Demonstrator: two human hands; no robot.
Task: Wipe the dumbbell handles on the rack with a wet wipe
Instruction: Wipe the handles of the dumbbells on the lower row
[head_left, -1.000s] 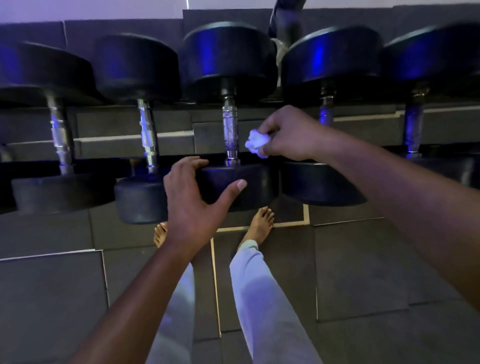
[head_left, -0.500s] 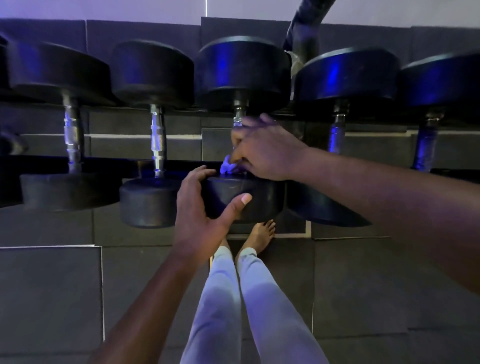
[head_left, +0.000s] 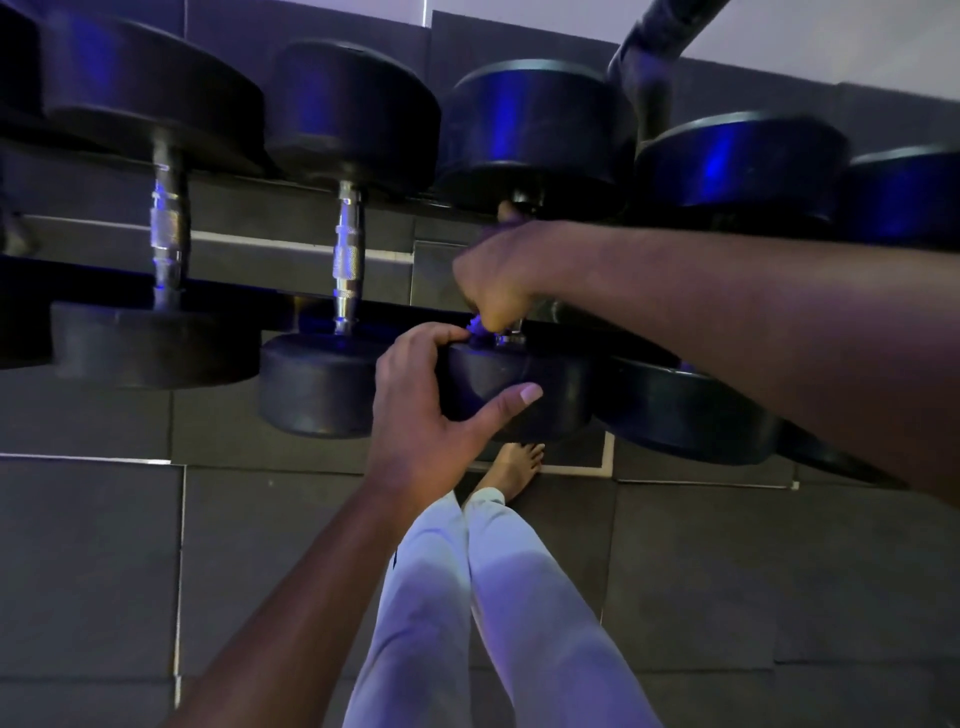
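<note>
Two hands are working mid-frame: the left hand (head_left: 426, 415) is still gripping the dumbbell (head_left: 519, 387) by its near head, while the right hand (head_left: 501, 275), earlier beside the handle, is now wrapping it, wet wipe (head_left: 475, 328) peeking out beneath its curled grip.

The dumbbells sit side by side on the rack (head_left: 291, 244), their near heads almost touching, so a hand can pass only between the two heads of each one. The handle at 10 o'clock (head_left: 167, 234) and the next handle (head_left: 347, 260) stand bare and reachable. The third handle's gap is filled by the right hand (head_left: 501, 275); the left hand (head_left: 431, 410) blocks its near head (head_left: 519, 387). The right forearm (head_left: 753, 312) crosses the dumbbells toward 3 o'clock.
</note>
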